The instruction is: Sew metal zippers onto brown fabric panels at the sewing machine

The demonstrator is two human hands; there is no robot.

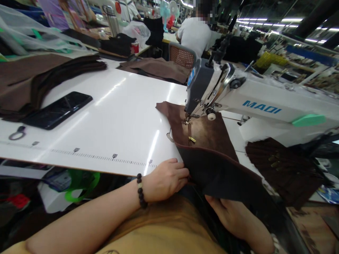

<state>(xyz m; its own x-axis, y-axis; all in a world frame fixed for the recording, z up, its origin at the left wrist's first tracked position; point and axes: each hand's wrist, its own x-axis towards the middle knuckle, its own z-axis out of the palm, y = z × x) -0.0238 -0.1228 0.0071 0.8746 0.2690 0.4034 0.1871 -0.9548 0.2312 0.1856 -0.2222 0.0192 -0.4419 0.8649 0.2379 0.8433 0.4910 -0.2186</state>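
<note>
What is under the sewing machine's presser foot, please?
Brown fabric lies there, with a gold zipper pull on it. Whatever lies directly beneath the fabric is covered and cannot be seen.

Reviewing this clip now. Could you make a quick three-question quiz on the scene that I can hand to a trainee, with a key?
1. Multiple choice: which lies on the white tabletop, next to the stack of brown fabric?
A) scissors
B) phone
C) bottle

2. True or false: the left hand is touching the phone.

3. Short answer: what colour is the small metal zipper pull on the brown fabric piece under the head of the sewing machine?

Key:
1. B
2. False; it is at the edge of the dark fabric, well away from the phone.
3. Gold-coloured
</note>
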